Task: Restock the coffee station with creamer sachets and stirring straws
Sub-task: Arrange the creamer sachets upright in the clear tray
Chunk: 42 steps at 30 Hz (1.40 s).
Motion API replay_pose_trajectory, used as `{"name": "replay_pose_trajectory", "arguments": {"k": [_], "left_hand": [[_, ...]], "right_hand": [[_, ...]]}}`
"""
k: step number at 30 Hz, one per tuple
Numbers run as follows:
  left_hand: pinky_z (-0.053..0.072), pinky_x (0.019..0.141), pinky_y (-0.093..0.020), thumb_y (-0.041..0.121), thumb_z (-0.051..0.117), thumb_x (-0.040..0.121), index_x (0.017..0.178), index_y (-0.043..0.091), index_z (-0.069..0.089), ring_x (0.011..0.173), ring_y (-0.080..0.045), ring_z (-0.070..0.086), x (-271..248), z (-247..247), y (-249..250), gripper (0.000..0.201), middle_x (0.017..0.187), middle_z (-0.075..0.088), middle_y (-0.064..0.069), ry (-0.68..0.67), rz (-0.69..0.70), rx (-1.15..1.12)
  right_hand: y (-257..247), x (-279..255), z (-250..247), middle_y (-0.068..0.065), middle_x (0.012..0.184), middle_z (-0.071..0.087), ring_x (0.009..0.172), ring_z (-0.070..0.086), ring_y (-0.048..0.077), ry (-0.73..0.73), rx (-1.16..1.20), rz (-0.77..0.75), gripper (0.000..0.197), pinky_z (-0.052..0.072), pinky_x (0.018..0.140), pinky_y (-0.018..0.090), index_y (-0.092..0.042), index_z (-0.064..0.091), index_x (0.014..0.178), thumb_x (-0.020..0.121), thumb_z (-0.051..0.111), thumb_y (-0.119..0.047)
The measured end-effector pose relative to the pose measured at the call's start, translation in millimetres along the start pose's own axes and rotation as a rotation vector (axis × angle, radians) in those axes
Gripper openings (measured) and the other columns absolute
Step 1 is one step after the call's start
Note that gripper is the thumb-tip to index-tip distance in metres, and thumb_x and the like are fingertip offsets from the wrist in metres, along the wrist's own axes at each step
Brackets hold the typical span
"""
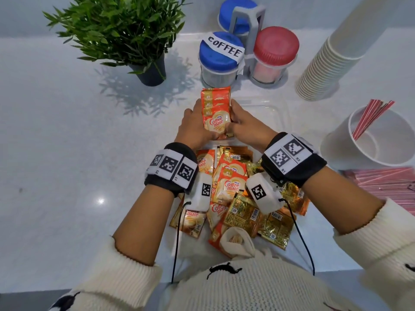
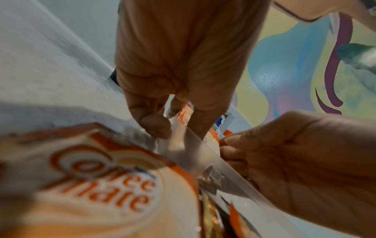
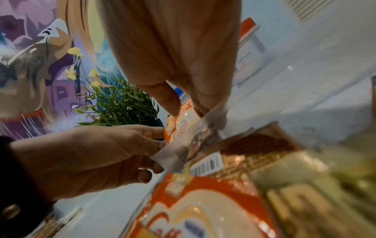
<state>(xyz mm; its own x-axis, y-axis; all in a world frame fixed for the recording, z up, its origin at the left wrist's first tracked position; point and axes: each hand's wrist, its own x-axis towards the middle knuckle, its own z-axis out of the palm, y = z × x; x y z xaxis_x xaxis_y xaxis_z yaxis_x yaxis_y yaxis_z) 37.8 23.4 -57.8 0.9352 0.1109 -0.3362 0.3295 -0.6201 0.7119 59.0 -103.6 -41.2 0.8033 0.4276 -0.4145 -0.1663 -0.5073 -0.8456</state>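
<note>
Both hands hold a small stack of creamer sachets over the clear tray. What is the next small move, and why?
Probably lower the stack of creamer sachets into the clear tray and let go. The left hand and right hand pinch it from both sides, already squared up, at the tray's near edge. Many loose sachets remain to be gathered.

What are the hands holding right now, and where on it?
Both hold one small stack of creamer sachets: the left hand grips its left edge, the right hand its right edge, near the lower end.
</note>
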Motion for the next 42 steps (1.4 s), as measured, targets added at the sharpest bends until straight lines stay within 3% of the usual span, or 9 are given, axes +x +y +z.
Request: {"name": "replay_pose_trajectory", "arguments": {"k": [3,8,13,19,23,25,32,36,42], "left_hand": [[0.04,0.098,-0.039,0.019,0.076,0.074,0.138,0.016,0.032,0.123,-0.029,0.049,-1,-1,1,0.078,0.133,0.047,-0.012,0.016,-0.042,-0.01],[0.037,0.097,-0.03,0.018,0.073,0.079,0.142,0.013,0.025,0.128,-0.025,0.044,-18,-10,3,0.079,0.141,0.038,-0.013,0.074,-0.04,-0.048],[0.039,0.064,-0.02,0.018,0.069,0.082,0.108,0.014,0.043,0.083,-0.011,0.051,-36,-15,2,0.037,0.097,0.053,-0.001,0.122,0.023,-0.125],[0.045,0.066,-0.023,0.011,0.06,0.086,0.083,0.013,0.057,0.076,-0.016,0.056,-54,-6,4,0.005,0.075,0.055,0.005,-0.034,0.065,-0.061],[0.045,0.066,-0.022,0.011,0.057,0.087,0.089,0.011,0.06,0.083,-0.02,0.059,-63,4,4,0.004,0.092,0.061,-0.006,-0.058,0.033,-0.072],[0.044,0.062,-0.02,0.01,0.055,0.087,0.088,0.012,0.06,0.083,-0.019,0.058,-67,7,5,0.005,0.092,0.061,-0.007,-0.058,0.023,-0.068],[0.034,0.054,-0.012,0.013,0.054,0.09,0.081,0.009,0.061,0.065,-0.003,0.049,-76,11,3,0.011,0.071,0.054,0.006,-0.072,0.062,0.043],[0.036,0.057,-0.018,0.019,0.056,0.09,0.085,0.007,0.062,0.072,-0.013,0.052,-81,10,2,0.014,0.075,0.058,-0.001,-0.148,0.06,0.069],[0.046,0.076,-0.028,0.021,0.063,0.087,0.105,0.012,0.064,0.088,-0.02,0.062,-86,11,11,0.02,0.094,0.066,-0.004,-0.18,0.114,-0.086]], "right_hand": [[1,-4,-1,0.009,0.144,0.041,0.127,0.046,0.026,0.1,-0.031,0.054,0.059,0.038,0.108,0.038,-0.016,0.019,0.143,0.092,0.047,-0.008],[0,-25,-12,0.006,0.134,0.048,0.115,0.049,0.017,0.303,-0.243,-0.085,0.048,0.035,0.086,0.019,-0.014,0.04,0.13,0.086,0.059,-0.013],[2,-50,-16,-0.003,0.086,0.058,0.074,0.053,0.008,0.131,-0.38,-0.187,0.011,0.038,0.062,0.008,-0.013,0.062,0.091,0.081,0.064,-0.009],[11,-71,1,-0.004,0.075,0.055,0.074,0.055,0.015,-0.139,-0.628,-0.06,0.033,0.046,0.07,0.033,-0.011,0.062,0.088,0.069,0.078,-0.032],[17,-80,9,-0.001,0.086,0.054,0.079,0.047,0.019,-0.12,-0.841,-0.092,0.047,0.031,0.06,0.03,-0.014,0.053,0.087,0.061,0.08,-0.043],[19,-80,11,-0.001,0.091,0.05,0.083,0.042,0.017,-0.11,-0.885,-0.087,0.046,0.028,0.069,0.029,-0.017,0.049,0.085,0.062,0.079,-0.045],[21,-80,16,-0.002,0.081,0.046,0.085,0.041,0.016,-0.106,-0.813,-0.05,0.028,0.027,0.08,0.034,-0.015,0.051,0.077,0.074,0.074,-0.03],[25,-81,12,-0.004,0.075,0.046,0.081,0.045,0.017,-0.038,-0.706,-0.089,0.019,0.032,0.082,0.034,-0.012,0.052,0.076,0.079,0.069,-0.02],[19,-81,-12,-0.007,0.07,0.047,0.062,0.042,0.005,0.141,-0.38,-0.233,0.02,0.032,0.056,0.013,-0.014,0.048,0.075,0.082,0.066,-0.015]]}}
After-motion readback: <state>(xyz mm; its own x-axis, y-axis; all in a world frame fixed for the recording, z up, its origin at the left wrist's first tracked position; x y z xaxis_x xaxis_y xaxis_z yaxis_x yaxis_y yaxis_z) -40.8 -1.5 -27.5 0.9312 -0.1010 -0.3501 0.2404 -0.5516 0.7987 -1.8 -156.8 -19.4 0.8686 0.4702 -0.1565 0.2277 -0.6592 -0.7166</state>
